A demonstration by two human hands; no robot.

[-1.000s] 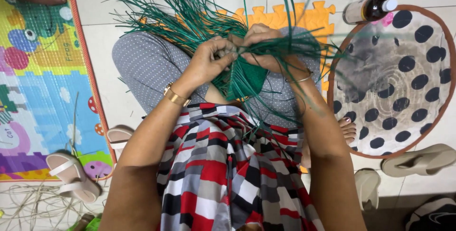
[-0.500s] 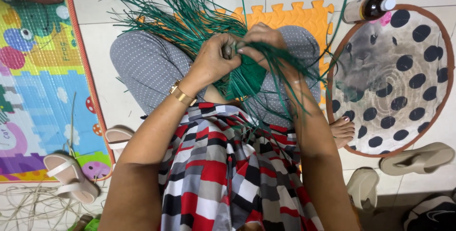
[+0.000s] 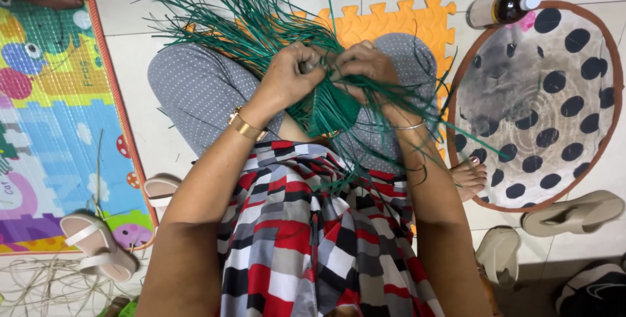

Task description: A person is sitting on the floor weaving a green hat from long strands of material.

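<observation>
Seated on a tiled floor, a person works a small woven piece of dark green plastic strips (image 3: 329,105) held over the lap, directly above the red, grey and white checked garment (image 3: 313,239). The left hand (image 3: 290,75) is curled tight, pinching strips at the weave's top edge; the right hand (image 3: 365,62), touching it, is likewise closed around strands. Loose green strips (image 3: 228,10) fan out beyond the weave. Right of the weave lies a round spotted mat (image 3: 541,102) with a brown bottle (image 3: 502,7) at its rim.
</observation>
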